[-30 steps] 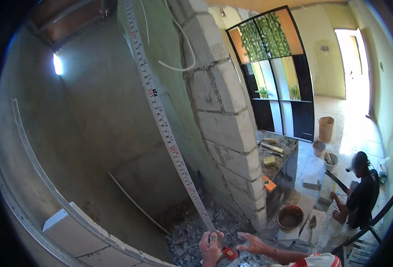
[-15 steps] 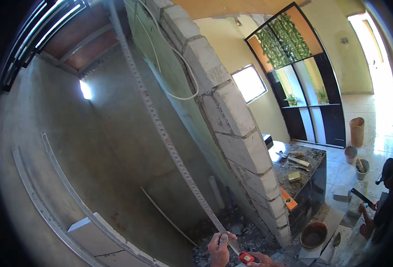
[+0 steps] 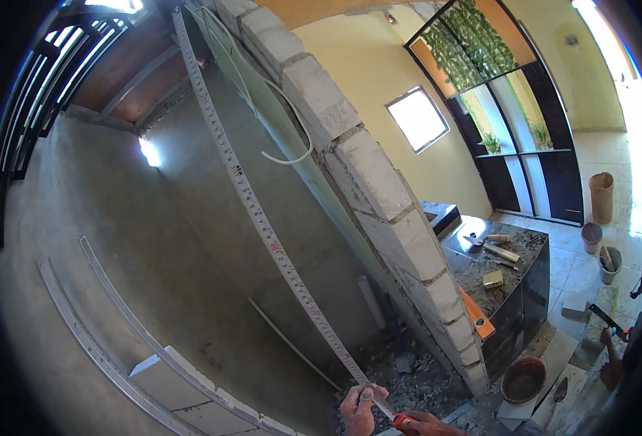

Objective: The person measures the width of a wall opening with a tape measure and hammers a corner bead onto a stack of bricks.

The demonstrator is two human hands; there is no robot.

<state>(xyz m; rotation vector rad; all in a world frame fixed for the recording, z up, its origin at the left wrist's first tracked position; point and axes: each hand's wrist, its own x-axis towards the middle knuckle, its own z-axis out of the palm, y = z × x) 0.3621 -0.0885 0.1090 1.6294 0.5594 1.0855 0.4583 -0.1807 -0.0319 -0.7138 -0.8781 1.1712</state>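
Observation:
A long white tape measure blade stretches from the lower middle to the top left, running slantwise over the grey plastered room. Its far end shows at the top, beside the top of the block wall. My left hand pinches the blade close to its near end, thumb on top. Just right of it, my right hand is closed round the red tape measure case, partly cut off by the lower edge. Right of the blade rises the unplastered wall of pale blocks, with a loose white cable hanging on it.
Rubble lies at the wall's foot. An orange spirit level leans by a dark counter bearing tools. Right of these are a mortar bucket, a trowel and a person's hand near a saw.
The view has shifted slightly, and the blade's far end now shows at the top. Both hands keep their hold on the blade and case. The person at right is further out of view.

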